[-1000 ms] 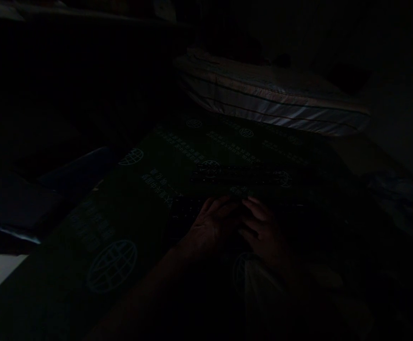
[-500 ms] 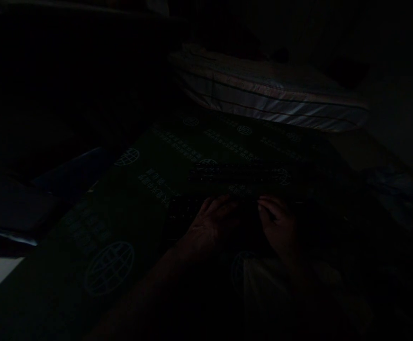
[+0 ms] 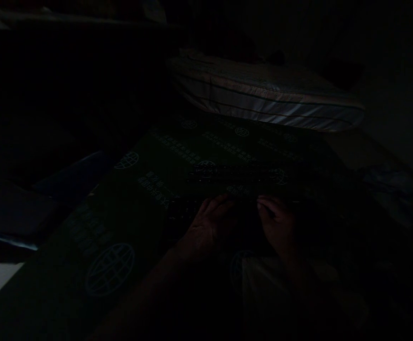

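Note:
The scene is very dark. A black object that looks like a keyboard (image 3: 180, 207), with small pale marks in rows, lies on a green printed board (image 3: 139, 227). My left hand (image 3: 210, 220) rests over its middle, palm down, fingers stretched forward and slightly bent. To the right, my right hand (image 3: 277, 220) also lies on the dark object, fingers curved and the thumb apart from them. Neither hand visibly grips anything, though some fingertips are lost in shadow. Just beyond the hands is a second long dark object (image 3: 233, 173) with similar pale marks.
A striped mattress (image 3: 270, 104) lies across the far end of the board. At the left are a flat bluish panel (image 3: 69, 175) and a grey surface (image 3: 11, 213). A crumpled bluish thing (image 3: 384, 180) shows dimly at the right.
The view has shifted very slightly. Both hands keep nearly the same place and pose over the keyboard-like object.

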The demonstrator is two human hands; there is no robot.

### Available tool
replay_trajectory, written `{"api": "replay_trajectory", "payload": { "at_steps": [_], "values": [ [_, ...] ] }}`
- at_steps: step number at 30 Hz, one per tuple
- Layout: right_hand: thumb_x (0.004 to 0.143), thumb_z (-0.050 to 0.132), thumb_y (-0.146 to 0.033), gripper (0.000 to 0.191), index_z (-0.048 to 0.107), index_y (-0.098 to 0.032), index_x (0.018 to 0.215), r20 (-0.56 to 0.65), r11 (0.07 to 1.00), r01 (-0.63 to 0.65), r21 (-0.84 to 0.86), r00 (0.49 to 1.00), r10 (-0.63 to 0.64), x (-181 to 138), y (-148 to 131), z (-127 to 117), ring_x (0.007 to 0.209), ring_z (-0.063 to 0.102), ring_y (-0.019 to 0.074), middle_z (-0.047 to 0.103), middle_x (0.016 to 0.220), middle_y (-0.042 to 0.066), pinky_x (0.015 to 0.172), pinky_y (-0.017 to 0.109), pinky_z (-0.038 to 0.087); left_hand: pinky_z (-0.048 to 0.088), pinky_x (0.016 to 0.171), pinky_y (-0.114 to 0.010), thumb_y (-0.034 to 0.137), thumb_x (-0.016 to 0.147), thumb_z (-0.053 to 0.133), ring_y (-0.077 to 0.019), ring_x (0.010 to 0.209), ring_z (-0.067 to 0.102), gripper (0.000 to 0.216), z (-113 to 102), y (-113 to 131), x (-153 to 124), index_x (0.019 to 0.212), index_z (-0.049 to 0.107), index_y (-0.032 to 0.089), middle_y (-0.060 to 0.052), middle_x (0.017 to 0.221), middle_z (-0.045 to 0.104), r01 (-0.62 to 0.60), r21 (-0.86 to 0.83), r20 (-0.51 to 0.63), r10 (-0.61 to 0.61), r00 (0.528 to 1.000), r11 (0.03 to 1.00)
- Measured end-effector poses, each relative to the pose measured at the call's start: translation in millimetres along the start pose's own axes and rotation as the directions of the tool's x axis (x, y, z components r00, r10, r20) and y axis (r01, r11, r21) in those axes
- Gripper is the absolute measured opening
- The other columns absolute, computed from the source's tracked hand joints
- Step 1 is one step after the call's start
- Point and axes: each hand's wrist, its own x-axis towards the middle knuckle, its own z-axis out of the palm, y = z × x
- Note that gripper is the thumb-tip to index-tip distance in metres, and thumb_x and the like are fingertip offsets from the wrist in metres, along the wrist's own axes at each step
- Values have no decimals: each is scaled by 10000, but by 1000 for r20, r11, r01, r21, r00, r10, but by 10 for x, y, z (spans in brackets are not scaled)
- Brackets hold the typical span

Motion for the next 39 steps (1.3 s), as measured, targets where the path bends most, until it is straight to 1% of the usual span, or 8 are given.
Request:
{"api": "replay_trajectory", "payload": {
  "at_steps": [6, 8, 15, 26, 30, 33, 35, 39],
  "values": [
    [821, 542, -252, 163, 696, -233, 870, -23, 997, -69, 45, 997, 70, 1, 14, -16, 901, 644, 204, 688, 921, 59, 822, 389, 535, 410, 981, -499, 224, 893, 500, -302, 1281, 372, 268, 7, -67, -18, 1125, 611, 151, -129, 1304, 513, 22, -59, -174, -32, 984, 998],
    [817, 546, -253, 159, 697, -228, 863, -38, 995, -80, 52, 996, 82, 4, 18, -19, 888, 647, 203, 689, 910, 61, 815, 387, 537, 408, 983, -499, 224, 890, 503, -303, 1279, 375, 262, -3, -63, -18, 1114, 617, 152, -127, 1295, 520, 28, -58, -164, -37, 986, 998],
    [812, 559, -254, 157, 701, -208, 858, -32, 994, -93, 63, 995, 95, 6, 45, -16, 879, 651, 205, 696, 903, 71, 805, 380, 539, 312, 1026, -560, 287, 884, 534, -332, 1313, 315, 234, -37, 13, 10, 1070, 658, 216, -93, 1340, 494, 10, 0, -9, -10, 1000, 1000],
    [810, 579, -279, 147, 710, -233, 859, -71, 990, -126, 68, 989, 131, 22, 39, -26, 864, 665, 207, 708, 919, 65, 757, 367, 563, 339, 1005, -552, 308, 890, 521, -325, 1281, 364, 235, 63, -72, -27, 1065, 662, 240, -75, 1325, 515, 0, 27, -57, 2, 998, 1000],
    [794, 592, -288, 140, 714, -238, 842, -53, 987, -145, 64, 988, 149, 110, 8, -66, 835, 675, 209, 716, 897, 61, 740, 360, 567, 332, 1012, -541, 306, 880, 533, -324, 1269, 377, 230, 118, -97, -39, 1054, 671, 246, -75, 1324, 511, -25, 64, -109, 32, 994, 998],
    [783, 590, -294, 143, 716, -242, 829, 12, 987, -156, 41, 988, 156, 222, -7, -81, 827, 675, 208, 717, 887, 55, 734, 354, 562, 327, 1014, -543, 322, 879, 540, -318, 1261, 391, 237, 172, -113, -60, 1075, 659, 262, -65, 1325, 515, -18, 81, -122, 28, 992, 997],
    [776, 584, -296, 146, 715, -242, 812, 52, 988, -151, 30, 987, 149, 334, 4, -78, 819, 675, 206, 717, 873, 50, 722, 349, 559, 327, 1015, -540, 323, 885, 534, -317, 1272, 381, 254, 200, -125, -72, 1107, 640, 260, -62, 1337, 508, -9, 85, -108, 18, 994, 996],
    [765, 563, -291, 155, 709, -242, 767, 98, 995, -98, 2, 990, 97, 666, 113, -49, 775, 673, 197, 716, 818, 34, 696, 338, 546, 329, 995, -557, 338, 896, 507, -327, 1270, 379, 260, 233, -148, -81, 1116, 627, 267, -65, 1335, 511, -39, 82, -147, 51, 988, 996]
  ]
}}
